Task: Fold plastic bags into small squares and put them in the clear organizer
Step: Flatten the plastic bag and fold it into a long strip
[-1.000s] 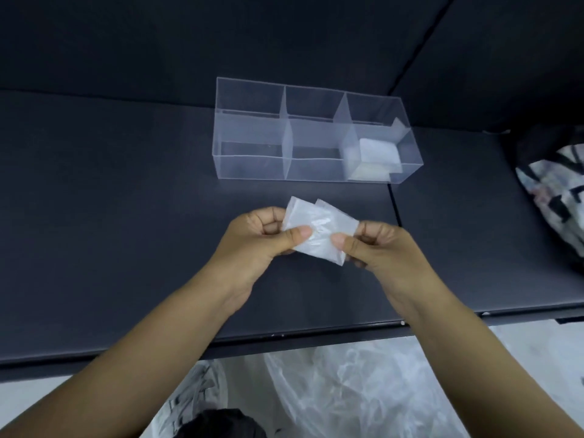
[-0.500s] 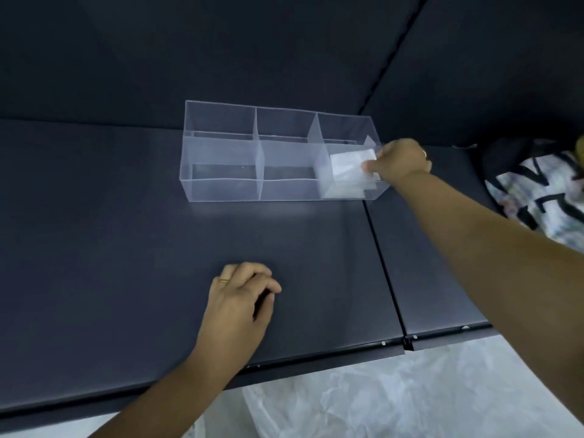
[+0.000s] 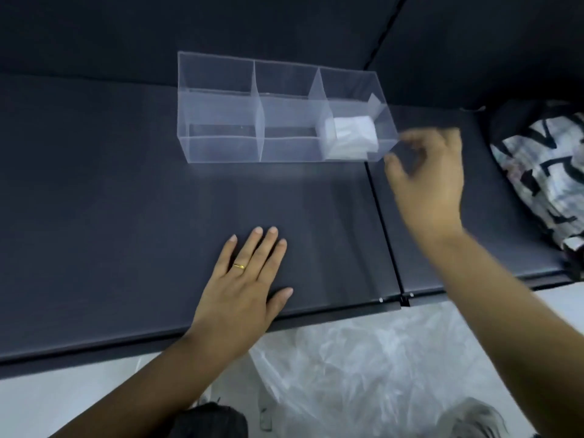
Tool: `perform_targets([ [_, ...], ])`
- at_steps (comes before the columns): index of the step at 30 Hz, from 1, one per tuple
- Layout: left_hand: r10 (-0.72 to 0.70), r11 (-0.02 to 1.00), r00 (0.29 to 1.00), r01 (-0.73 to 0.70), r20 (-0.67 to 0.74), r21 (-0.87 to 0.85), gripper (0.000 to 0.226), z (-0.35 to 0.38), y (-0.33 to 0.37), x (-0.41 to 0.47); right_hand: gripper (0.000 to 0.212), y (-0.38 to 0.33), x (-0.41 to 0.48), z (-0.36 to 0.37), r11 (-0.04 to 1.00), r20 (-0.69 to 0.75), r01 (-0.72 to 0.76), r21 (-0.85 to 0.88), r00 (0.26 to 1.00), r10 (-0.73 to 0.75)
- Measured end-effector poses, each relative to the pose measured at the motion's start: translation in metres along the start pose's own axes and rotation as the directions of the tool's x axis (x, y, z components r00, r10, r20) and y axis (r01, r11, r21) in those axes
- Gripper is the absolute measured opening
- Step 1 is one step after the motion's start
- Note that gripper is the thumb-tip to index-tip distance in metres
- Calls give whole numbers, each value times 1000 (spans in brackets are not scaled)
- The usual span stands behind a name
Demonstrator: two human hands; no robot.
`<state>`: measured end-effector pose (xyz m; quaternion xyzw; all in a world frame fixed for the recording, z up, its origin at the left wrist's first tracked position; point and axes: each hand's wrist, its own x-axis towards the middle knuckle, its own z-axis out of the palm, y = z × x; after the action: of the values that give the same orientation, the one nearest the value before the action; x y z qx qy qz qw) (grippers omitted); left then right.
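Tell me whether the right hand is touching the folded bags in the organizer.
Apart. The head view shows the right hand outside the organizer, clear of the folded bags.

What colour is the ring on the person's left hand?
Gold. The ring sits on the left hand, seen in the head view.

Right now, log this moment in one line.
left hand: flat on table | right hand: empty, beside organizer | folded bags: right compartment

Folded bags [image 3: 352, 135] in clear organizer [image 3: 221, 148]
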<state>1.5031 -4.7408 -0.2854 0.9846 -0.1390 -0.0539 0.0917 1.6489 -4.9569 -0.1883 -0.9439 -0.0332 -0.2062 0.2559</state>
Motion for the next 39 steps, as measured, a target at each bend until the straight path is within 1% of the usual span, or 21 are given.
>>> perform_targets([
  [2,14,1000,1000,-14,12,25,68,2,-1,-4,6,-6,-87,-14,990,75,103,100,991,-111],
  [5,25,999,1000,-26,17,41,68,3,-1,-4,5,-1,-221,-18,989,440,93,114,888,-134],
  [8,24,999,1000,-25,16,49,68,3,-1,-5,68,26,-295,-3,971,772,22,-238,611,175],
  [9,24,999,1000,-25,14,49,69,3,-2,-5,81,36,-304,2,945,792,20,-326,552,261],
  [10,26,999,1000,-26,10,46,69,3,-2,-5,84,43,-308,6,931,785,8,-364,540,302],
  [12,29,999,1000,-29,1,33,69,3,-2,-5,70,48,-308,13,946,697,-79,-314,658,286],
  [14,24,999,1000,-24,-16,27,68,3,-2,-5,55,48,-297,22,959,494,-165,-229,830,260],
  [15,22,999,1000,-21,-18,26,68,3,-2,-5,55,48,-290,26,962,410,-169,-212,878,245],
  [17,21,999,1000,-21,-18,24,68,3,-2,-5,64,49,-277,37,938,403,-127,-323,878,258],
  [19,21,1000,1000,-21,-11,22,68,4,-3,-4,61,51,-267,44,889,481,-96,-447,812,330],
  [22,14,1000,1000,-14,5,9,68,2,-3,-5,26,50,-255,41,893,547,-82,-442,764,341],
  [24,10,1000,999,-10,34,-1,69,0,-2,-5,12,40,-248,25,945,544,-104,-310,796,266],
  [26,6,1000,998,-5,64,-19,74,-7,-1,-5,16,20,-234,-4,967,519,-242,-77,818,246],
  [28,8,981,996,10,92,-192,86,-16,-3,-3,27,-3,-210,-36,869,546,-462,175,780,305],
  [29,13,925,991,38,132,-378,94,-24,-5,-2,31,-16,-194,-49,788,571,-542,292,760,311],
  [30,27,796,981,95,192,-598,99,-34,-4,-2,34,-27,-178,-58,705,589,-588,396,752,296],
  [32,158,328,956,185,247,-926,92,-56,0,-3,38,-46,-144,-66,513,622,-655,555,736,267],
  [33,239,136,945,196,224,-971,87,-64,2,-3,36,-53,-128,-65,394,650,-696,601,712,266],
  [34,311,17,929,207,202,-978,84,-69,3,-3,34,-59,-114,-60,287,681,-735,614,678,277],
  [36,311,-53,920,269,240,-962,73,-73,4,-1,33,-63,-91,-45,195,702,-785,588,615,360],
  [39,66,-104,946,323,318,-941,39,-71,-8,4,31,-57,-65,-18,206,660,-795,571,593,461],
])
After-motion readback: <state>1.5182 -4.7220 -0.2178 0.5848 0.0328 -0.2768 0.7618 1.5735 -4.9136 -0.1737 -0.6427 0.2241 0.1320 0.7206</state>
